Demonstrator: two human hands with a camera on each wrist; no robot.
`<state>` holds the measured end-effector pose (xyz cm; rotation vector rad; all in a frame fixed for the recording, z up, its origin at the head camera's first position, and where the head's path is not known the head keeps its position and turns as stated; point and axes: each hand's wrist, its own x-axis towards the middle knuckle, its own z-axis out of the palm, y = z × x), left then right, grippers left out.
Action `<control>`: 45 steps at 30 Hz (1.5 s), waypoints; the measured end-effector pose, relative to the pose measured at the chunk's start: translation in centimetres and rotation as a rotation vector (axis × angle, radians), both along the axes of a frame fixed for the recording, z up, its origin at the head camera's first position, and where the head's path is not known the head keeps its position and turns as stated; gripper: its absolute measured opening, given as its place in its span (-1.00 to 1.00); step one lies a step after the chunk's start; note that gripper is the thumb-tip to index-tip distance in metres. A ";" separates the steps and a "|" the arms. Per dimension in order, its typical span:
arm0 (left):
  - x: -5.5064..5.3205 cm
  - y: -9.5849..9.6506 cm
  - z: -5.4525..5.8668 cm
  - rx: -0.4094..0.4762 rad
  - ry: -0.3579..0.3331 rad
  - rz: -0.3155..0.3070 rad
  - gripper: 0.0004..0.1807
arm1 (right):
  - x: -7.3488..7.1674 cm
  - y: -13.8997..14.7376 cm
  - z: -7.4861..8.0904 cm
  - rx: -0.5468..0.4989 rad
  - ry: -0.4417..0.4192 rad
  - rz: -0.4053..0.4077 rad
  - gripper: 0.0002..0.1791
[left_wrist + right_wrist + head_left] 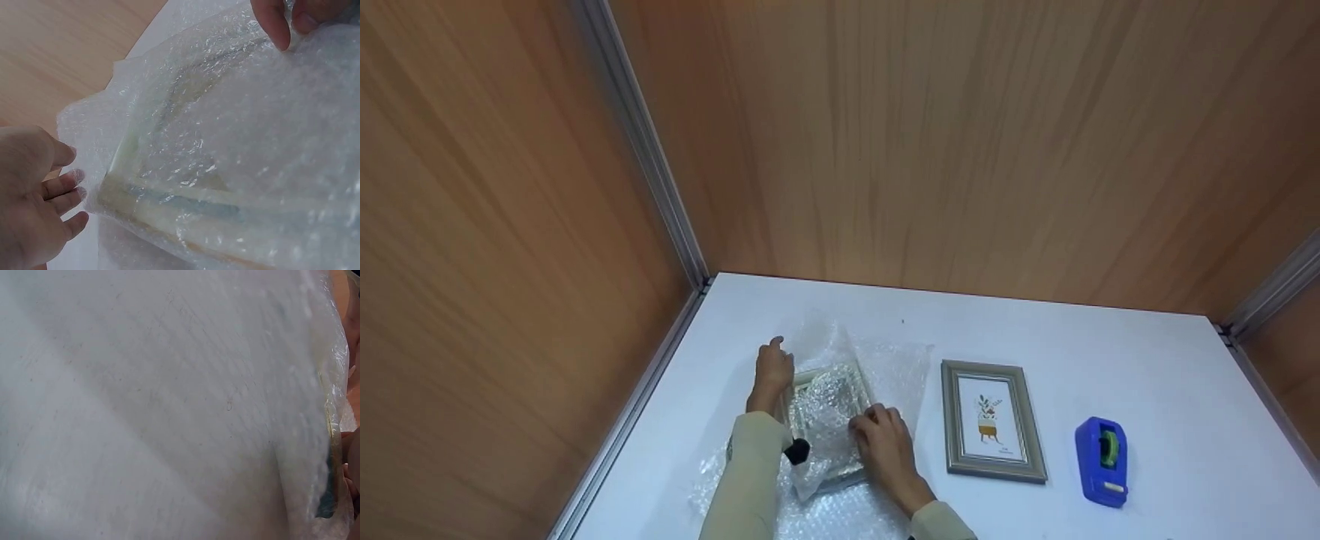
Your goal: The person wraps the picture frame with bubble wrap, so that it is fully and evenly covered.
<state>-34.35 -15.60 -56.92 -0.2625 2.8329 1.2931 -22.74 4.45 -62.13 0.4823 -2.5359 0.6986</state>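
A picture frame (801,379) lies under clear bubble wrap (892,371) on the white table, more wrap spreading beneath and beyond it. My left hand (774,369) is at the frame's far left corner. In the left wrist view, the left hand (34,202) has loosely bent fingers, their tips against the wrap's edge beside the covered frame corner (118,194). Along the frame's right side, my right hand (887,448) pinches the wrap between thumb and fingers. The right wrist view shows mostly blurred table, with wrap (304,416) along the right.
To the right lies a second, unwrapped grey frame (1035,427) with a plant picture. Beyond it sits a blue tape dispenser (1099,480) with a green roll. Wooden panels (930,150) rise behind and at the left of the white table (1155,375).
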 end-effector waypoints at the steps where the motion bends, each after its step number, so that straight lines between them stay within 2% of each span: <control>1: -0.1 0.0 0.0 -0.013 0.023 -0.007 -0.54 | 0.0 0.0 0.0 0.002 0.009 -0.004 -0.95; 2: -0.1 0.0 0.0 -0.027 0.043 -0.016 -0.56 | 0.0 0.0 0.0 0.004 0.017 -0.008 -0.95; 3: -0.6 -0.2 -0.9 -0.044 0.097 -0.035 -0.60 | 0.0 0.0 0.0 0.005 0.022 -0.011 -0.95; 7: -0.7 -0.2 -0.9 -0.056 0.135 -0.066 -0.75 | 0.2 0.0 -0.1 0.010 0.009 -0.017 -0.95; 9: -0.6 -0.1 -0.7 -0.034 0.140 -0.071 -0.81 | 0.2 0.0 -0.1 0.009 0.000 -0.012 -0.94; 10: -0.1 0.1 0.2 -0.018 0.104 -0.062 -0.82 | 0.2 0.0 -0.1 0.009 -0.004 -0.010 -0.94; 15: 0.1 0.6 0.8 -0.013 0.094 -0.060 -0.82 | 0.3 0.0 0.0 0.004 -0.007 0.005 -0.93; 20: -0.1 1.0 1.1 -0.024 0.106 -0.081 -0.72 | 0.4 0.0 0.1 0.000 -0.009 0.005 -0.93; 30: -0.5 1.4 1.5 -0.086 0.161 -0.084 -0.82 | 0.3 -0.3 -0.2 -0.002 -0.004 0.013 -0.94; 34: -0.5 1.6 1.7 -0.100 0.158 -0.092 -0.78 | 0.3 -0.4 -0.3 0.011 -0.024 0.004 -0.95; 39: -0.8 1.8 2.2 -0.091 0.161 -0.095 -0.85 | 0.4 -0.5 -0.1 0.021 -0.059 -0.001 -0.94; 45: -0.9 1.9 3.0 -0.063 0.136 -0.115 -0.78 | 0.1 -0.4 -0.2 0.011 -0.012 0.019 -0.95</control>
